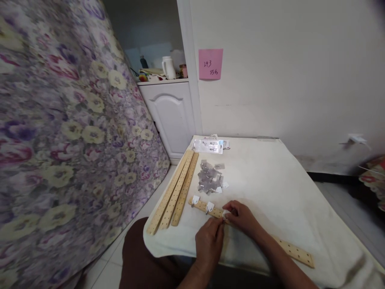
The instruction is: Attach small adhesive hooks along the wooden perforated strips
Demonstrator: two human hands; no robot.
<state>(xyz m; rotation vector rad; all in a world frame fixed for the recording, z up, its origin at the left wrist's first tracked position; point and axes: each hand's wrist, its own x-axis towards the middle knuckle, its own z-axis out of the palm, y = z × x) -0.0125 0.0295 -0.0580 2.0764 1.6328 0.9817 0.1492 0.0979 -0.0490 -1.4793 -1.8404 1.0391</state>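
A perforated wooden strip (pixel 296 253) lies slantwise across the front of the table. Two white hooks sit on its left part: one hook (pixel 195 200) near the end and a second hook (pixel 209 206) further in. My right hand (pixel 243 218) pinches a third white hook (pixel 224 214) over the strip. From the front, my left hand (pixel 209 239) is closed, its fingertips at the lower metal end of that same hook. Both hands hide the middle of the strip. Behind them lies a heap of grey translucent pieces (pixel 209 176), a few white ones at its edge.
Several more perforated wooden strips (pixel 177 192) lie along the table's left side. Clear plastic packaging (pixel 207 146) is at the back of the cream-covered table (pixel 255 172). A floral curtain (pixel 75 140) hangs at left, and a white cabinet (pixel 170 116) stands behind.
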